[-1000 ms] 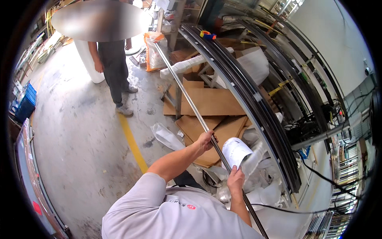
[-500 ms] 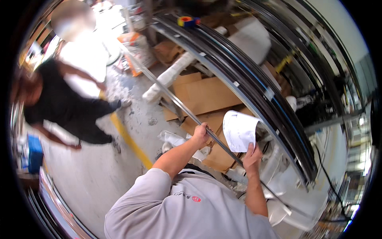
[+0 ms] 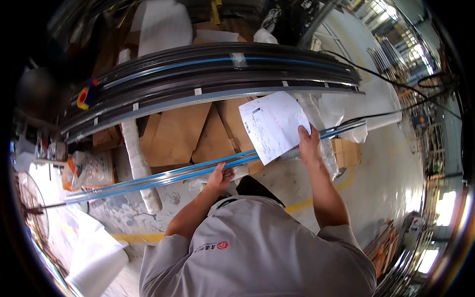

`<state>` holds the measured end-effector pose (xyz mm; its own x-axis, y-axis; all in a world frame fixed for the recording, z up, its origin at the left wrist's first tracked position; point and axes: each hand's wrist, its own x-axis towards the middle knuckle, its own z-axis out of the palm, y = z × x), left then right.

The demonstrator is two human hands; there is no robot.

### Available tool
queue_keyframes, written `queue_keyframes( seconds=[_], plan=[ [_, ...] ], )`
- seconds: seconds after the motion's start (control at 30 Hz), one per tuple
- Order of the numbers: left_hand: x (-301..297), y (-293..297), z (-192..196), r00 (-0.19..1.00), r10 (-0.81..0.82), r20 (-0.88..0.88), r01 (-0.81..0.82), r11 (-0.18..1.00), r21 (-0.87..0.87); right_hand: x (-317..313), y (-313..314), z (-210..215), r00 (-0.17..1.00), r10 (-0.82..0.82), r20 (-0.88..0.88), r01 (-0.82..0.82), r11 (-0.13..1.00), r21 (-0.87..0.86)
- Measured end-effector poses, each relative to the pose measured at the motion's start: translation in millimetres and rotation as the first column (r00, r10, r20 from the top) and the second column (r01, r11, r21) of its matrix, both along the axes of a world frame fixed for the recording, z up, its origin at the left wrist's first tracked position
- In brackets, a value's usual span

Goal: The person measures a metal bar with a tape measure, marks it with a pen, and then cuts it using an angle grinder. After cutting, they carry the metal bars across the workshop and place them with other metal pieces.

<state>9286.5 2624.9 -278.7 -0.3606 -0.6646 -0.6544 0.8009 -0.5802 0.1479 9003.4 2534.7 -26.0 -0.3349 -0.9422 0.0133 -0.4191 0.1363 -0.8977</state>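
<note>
My left hand (image 3: 219,176) grips a long silver and blue metal rail (image 3: 163,175) that runs from the lower left up to the right. My right hand (image 3: 308,145) holds a white printed sheet of paper (image 3: 273,124) by its lower right edge, just above the rail. Both forearms rise from my grey work shirt at the bottom of the head view.
A stack of long dark curved rails (image 3: 213,74) lies beyond. Flattened cardboard (image 3: 190,131) and a wrapped white roll (image 3: 138,163) lie on the concrete floor, which has a yellow line (image 3: 316,200). White bags (image 3: 94,168) and black cables (image 3: 396,111) sit at the sides.
The view has swung round, so the rails now run across the picture. The other person at the left is out of sight. Both hands keep their hold on rail and paper.
</note>
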Motion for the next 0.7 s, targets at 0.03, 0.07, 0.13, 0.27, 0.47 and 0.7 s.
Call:
queue_keyframes(
  seconds=[0.03,0.07,0.13,0.27,0.47,0.7],
  plan=[
    [5,6,3,0.993,-0.114,0.009,0.113,0.993,0.034,0,-4,5,0.999,-0.022,0.038,0.022,1.0,0.003],
    [9,11,5,0.944,-0.313,0.105,0.318,0.947,-0.034,0,-11,10,0.996,-0.038,0.075,0.038,0.999,0.006],
    [19,13,22,0.698,-0.506,0.506,0.697,0.643,-0.318,-2,-30,27,0.986,-0.069,0.153,0.068,0.998,0.012],
    [20,13,105,0.458,-0.124,0.88,0.773,0.545,-0.326,-14,-96,65,0.909,-0.069,0.411,0.091,0.995,-0.035],
    [30,-20,120,-0.247,0.548,0.799,0.923,0.385,0.022,-41,-163,51,0.674,0.06,0.736,0.22,0.935,-0.277],
    [14,-37,107,-0.461,0.515,0.723,0.871,0.42,0.256,-65,-235,-105,0.655,-0.219,0.723,0.274,0.961,0.043]
  ],
)
